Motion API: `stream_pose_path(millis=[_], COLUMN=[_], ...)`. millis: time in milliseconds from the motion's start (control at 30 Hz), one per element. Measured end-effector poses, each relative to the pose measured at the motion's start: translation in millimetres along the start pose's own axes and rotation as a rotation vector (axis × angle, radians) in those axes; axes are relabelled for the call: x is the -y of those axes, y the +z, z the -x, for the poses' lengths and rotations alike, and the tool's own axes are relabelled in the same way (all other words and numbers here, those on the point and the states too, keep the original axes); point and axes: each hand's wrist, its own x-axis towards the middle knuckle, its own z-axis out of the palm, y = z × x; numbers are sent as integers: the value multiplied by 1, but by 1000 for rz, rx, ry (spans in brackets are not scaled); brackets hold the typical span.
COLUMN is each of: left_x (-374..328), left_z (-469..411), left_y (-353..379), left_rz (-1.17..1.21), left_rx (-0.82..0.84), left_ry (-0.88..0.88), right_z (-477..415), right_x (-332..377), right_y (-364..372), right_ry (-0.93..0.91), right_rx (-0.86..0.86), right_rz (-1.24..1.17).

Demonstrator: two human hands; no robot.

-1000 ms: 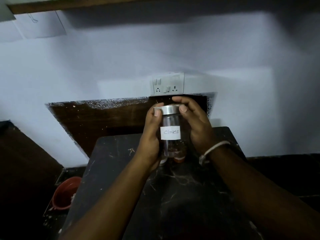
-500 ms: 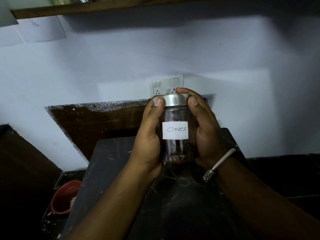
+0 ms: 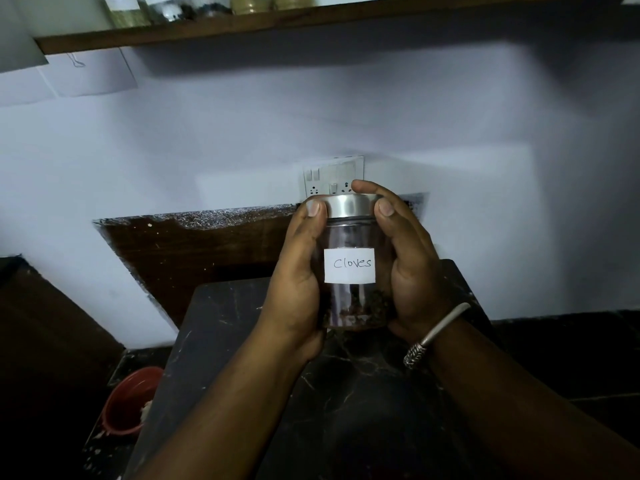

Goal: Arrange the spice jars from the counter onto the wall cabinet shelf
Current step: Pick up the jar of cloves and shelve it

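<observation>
A clear glass spice jar (image 3: 349, 268) with a metal lid and a white label reading "Cloves" is held upright above the dark marble counter (image 3: 363, 393). My left hand (image 3: 298, 285) grips its left side with the thumb on the lid edge. My right hand (image 3: 405, 265) grips its right side, fingers curled over the lid. Dark cloves lie at the jar's bottom. High above, the wooden shelf (image 3: 311, 19) carries several jars (image 3: 207, 5) at the frame's top edge.
A white switch and socket plate (image 3: 332, 178) sits on the wall right behind the jar. A red bowl (image 3: 130, 403) lies low at the left of the counter. A dark wood panel (image 3: 194, 251) backs the counter. Papers (image 3: 86, 74) hang under the shelf at left.
Both hands have lifted the cloves jar off the counter and brought it nearer to me. My view has tilted up, so the shelf's jars now show at the top.
</observation>
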Motion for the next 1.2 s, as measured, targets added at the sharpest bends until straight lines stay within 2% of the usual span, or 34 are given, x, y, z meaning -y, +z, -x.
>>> stream_pose_path(millis=[700,1200], left_x=[3,4], left_z=[9,7], left_y=[6,1], left_rz=[-19,-45], left_rx=[-49,12], left_ry=[-17,-14], right_z=[10,13], right_x=[8,7], right_y=[-1,-1], right_ry=[-9,16], right_rx=[-47,-62], right_rz=[0,12])
